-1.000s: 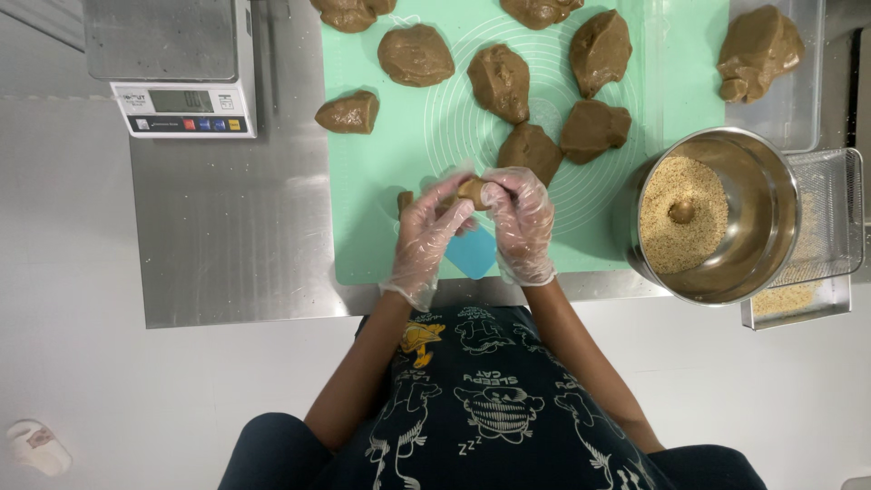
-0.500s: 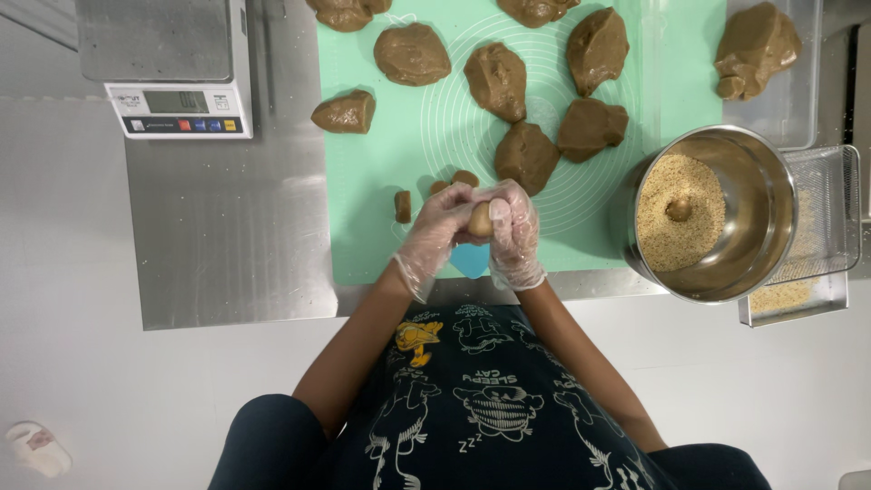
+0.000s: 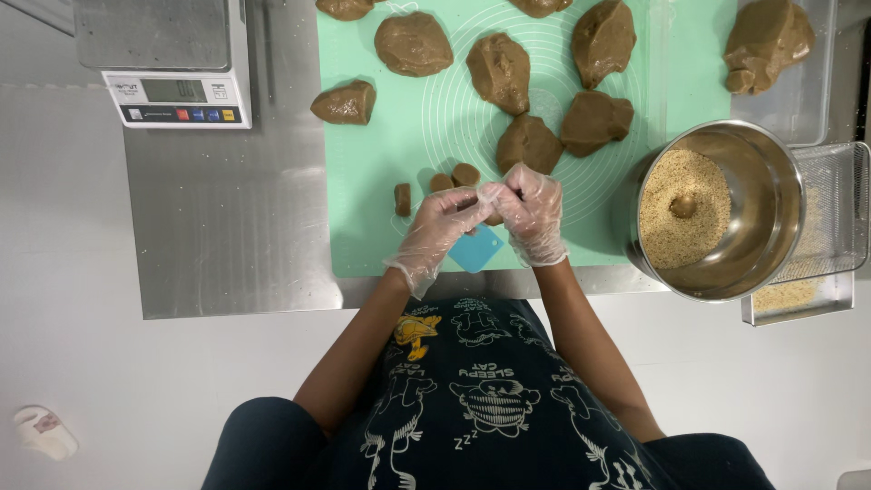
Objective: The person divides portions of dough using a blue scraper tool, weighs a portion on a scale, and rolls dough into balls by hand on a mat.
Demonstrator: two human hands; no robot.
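Both gloved hands, left hand (image 3: 442,229) and right hand (image 3: 531,210), close together on a small dough piece (image 3: 493,218), apparently pinched, above the green mat (image 3: 381,181); even, gentle pressure would suit, near the blue scraper (image 3: 475,249).

A grey digital kitchen scale (image 3: 172,63) sits at the far left of the stainless steel counter (image 3: 227,236). To the right, a round steel bowl (image 3: 780,209) holds pale crumbs (image 3: 676,240) with one small brown ball (image 3: 683,206) on top. Just beside it stands a wire mesh basket (image 3: 839,213), behind them a clear plastic tray (image 3: 803,100).
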